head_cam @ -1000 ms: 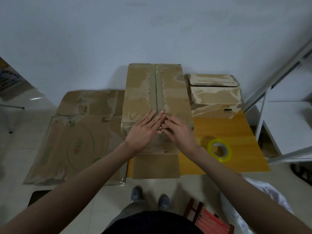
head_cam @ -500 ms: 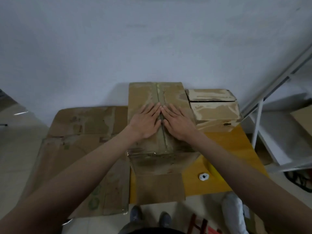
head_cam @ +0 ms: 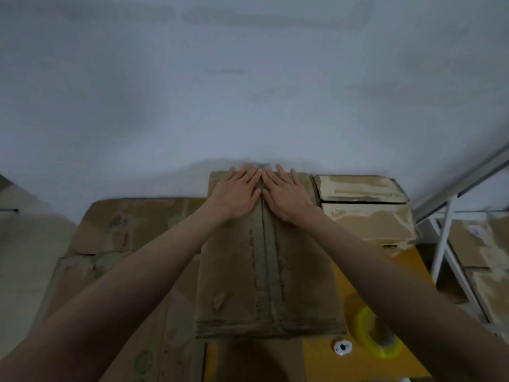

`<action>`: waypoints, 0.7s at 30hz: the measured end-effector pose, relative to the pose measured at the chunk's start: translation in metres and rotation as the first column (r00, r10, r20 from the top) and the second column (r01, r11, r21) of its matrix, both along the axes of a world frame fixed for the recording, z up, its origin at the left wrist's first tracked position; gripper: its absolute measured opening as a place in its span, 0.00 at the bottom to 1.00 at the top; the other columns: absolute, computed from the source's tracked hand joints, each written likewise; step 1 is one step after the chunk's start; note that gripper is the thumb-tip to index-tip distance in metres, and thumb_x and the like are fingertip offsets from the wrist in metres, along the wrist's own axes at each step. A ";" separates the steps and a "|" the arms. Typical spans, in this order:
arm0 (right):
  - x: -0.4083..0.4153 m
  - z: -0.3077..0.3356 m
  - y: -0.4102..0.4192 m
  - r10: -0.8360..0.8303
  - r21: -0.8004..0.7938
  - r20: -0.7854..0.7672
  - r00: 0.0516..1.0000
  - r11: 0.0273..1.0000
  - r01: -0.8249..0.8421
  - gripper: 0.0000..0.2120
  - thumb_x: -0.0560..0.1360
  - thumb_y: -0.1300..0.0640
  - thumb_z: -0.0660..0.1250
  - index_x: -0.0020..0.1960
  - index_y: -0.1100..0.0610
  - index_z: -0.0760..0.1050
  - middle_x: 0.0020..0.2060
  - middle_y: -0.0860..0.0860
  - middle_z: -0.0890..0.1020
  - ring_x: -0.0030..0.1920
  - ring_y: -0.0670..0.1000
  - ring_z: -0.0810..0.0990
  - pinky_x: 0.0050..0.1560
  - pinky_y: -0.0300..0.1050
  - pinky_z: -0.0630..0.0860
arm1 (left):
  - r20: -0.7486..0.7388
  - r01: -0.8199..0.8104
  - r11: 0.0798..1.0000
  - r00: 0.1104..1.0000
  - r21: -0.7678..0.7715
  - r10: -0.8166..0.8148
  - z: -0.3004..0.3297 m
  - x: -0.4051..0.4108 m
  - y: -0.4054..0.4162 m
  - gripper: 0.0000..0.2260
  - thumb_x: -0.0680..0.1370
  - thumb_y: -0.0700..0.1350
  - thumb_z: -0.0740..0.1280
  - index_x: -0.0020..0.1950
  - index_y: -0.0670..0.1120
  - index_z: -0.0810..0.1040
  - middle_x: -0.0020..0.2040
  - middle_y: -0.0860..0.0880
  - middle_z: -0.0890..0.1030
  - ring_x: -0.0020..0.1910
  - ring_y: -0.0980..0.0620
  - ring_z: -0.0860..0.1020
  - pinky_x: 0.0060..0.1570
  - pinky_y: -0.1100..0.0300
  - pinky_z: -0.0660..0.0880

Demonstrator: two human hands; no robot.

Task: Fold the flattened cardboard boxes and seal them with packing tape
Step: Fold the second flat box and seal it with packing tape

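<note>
Pressing: left hand point(head_cam: 236, 192) and right hand point(head_cam: 286, 194), fingers flat, on box point(head_cam: 264, 271)
Between hands: taped seam point(head_cam: 265, 260)
Right of the hands: tape roll point(head_cam: 376, 333)

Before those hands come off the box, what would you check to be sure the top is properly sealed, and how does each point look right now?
1. Both flaps meet at the centre seam of the cardboard box: ok, they lie flat and closed.
2. Tape strip runs along the seam to the near edge: ok.
3. Tape pressed down at the far end: cannot tell, the left hand and right hand cover it, fingers flat on either side of the seam.
4. Tape roll within reach for another strip: ok, it lies on the yellow table right of the box.
5. Box bottom sealed: cannot tell, hidden.
</note>
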State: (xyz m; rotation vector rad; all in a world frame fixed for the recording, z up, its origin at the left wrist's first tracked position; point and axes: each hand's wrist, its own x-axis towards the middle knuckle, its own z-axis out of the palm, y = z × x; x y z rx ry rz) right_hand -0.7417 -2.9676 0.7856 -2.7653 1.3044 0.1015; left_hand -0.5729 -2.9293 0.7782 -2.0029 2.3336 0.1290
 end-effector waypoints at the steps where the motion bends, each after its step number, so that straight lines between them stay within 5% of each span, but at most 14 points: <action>1: 0.002 0.000 -0.012 0.008 -0.004 0.035 0.999 1.000 -0.008 0.26 0.85 0.46 0.46 0.81 0.54 0.53 0.80 0.51 0.57 0.80 0.54 0.49 0.79 0.58 0.44 | -0.024 0.000 1.000 1.000 -0.012 0.000 0.000 0.004 -0.010 0.26 0.85 0.56 0.45 0.82 0.47 0.51 0.82 0.50 0.54 0.81 0.50 0.50 0.78 0.50 0.45; 3: 0.002 0.001 -0.032 -0.003 0.043 0.198 0.980 0.999 -0.005 0.23 0.84 0.46 0.54 0.76 0.52 0.66 0.72 0.52 0.72 0.76 0.56 0.64 0.77 0.57 0.53 | -0.171 0.001 0.999 0.985 -0.035 -0.007 0.001 0.011 -0.027 0.23 0.85 0.55 0.51 0.77 0.48 0.65 0.75 0.49 0.69 0.76 0.48 0.64 0.74 0.51 0.56; 6: 0.000 0.001 -0.051 -0.146 0.270 0.496 0.856 0.963 0.007 0.13 0.78 0.51 0.69 0.60 0.51 0.81 0.55 0.50 0.85 0.58 0.52 0.81 0.65 0.52 0.72 | -0.513 -0.121 0.993 0.853 -0.015 0.096 0.002 0.016 -0.042 0.12 0.81 0.53 0.65 0.62 0.53 0.82 0.56 0.51 0.84 0.56 0.51 0.80 0.55 0.59 0.71; 9: 0.003 -0.002 -0.062 -0.333 0.460 0.585 0.739 0.887 0.035 0.06 0.71 0.60 0.76 0.48 0.53 0.84 0.46 0.48 0.86 0.50 0.48 0.83 0.59 0.47 0.78 | -0.635 -0.279 0.958 0.729 0.065 0.255 0.006 0.016 -0.053 0.07 0.75 0.51 0.73 0.52 0.56 0.87 0.46 0.55 0.87 0.46 0.60 0.81 0.46 0.70 0.73; 13: 0.004 -0.007 -0.069 -0.375 0.485 0.599 0.708 0.873 0.052 0.06 0.70 0.58 0.77 0.47 0.52 0.86 0.42 0.45 0.85 0.47 0.44 0.83 0.50 0.31 0.74 | -0.662 -0.332 0.940 0.689 0.075 0.296 0.003 0.017 -0.056 0.06 0.73 0.51 0.75 0.49 0.55 0.88 0.43 0.56 0.86 0.43 0.61 0.81 0.38 0.77 0.70; 17: 0.009 -0.008 -0.066 -0.376 0.447 0.615 0.694 0.890 0.086 0.04 0.72 0.58 0.76 0.46 0.53 0.86 0.42 0.48 0.86 0.45 0.44 0.82 0.52 0.38 0.77 | -0.640 -0.328 0.945 0.727 -0.004 0.249 0.004 0.014 -0.053 0.05 0.74 0.51 0.74 0.48 0.54 0.88 0.45 0.54 0.87 0.47 0.57 0.83 0.55 0.58 0.76; 19: 0.010 -0.003 -0.060 -0.321 0.382 0.602 0.731 0.920 0.089 0.05 0.75 0.54 0.73 0.50 0.52 0.85 0.45 0.47 0.86 0.48 0.46 0.82 0.60 0.43 0.76 | -0.478 -0.287 0.953 0.853 -0.093 0.210 0.006 0.008 -0.048 0.09 0.78 0.53 0.68 0.54 0.55 0.86 0.52 0.53 0.86 0.57 0.54 0.80 0.69 0.52 0.67; 21: 0.003 -0.004 -0.047 -0.165 0.206 0.456 0.875 0.976 0.076 0.14 0.80 0.48 0.65 0.63 0.51 0.79 0.58 0.49 0.83 0.60 0.50 0.79 0.73 0.51 0.64 | -0.287 -0.205 0.975 0.942 -0.084 0.174 0.003 -0.001 -0.031 0.17 0.83 0.56 0.58 0.69 0.54 0.76 0.68 0.50 0.78 0.73 0.51 0.68 0.76 0.50 0.54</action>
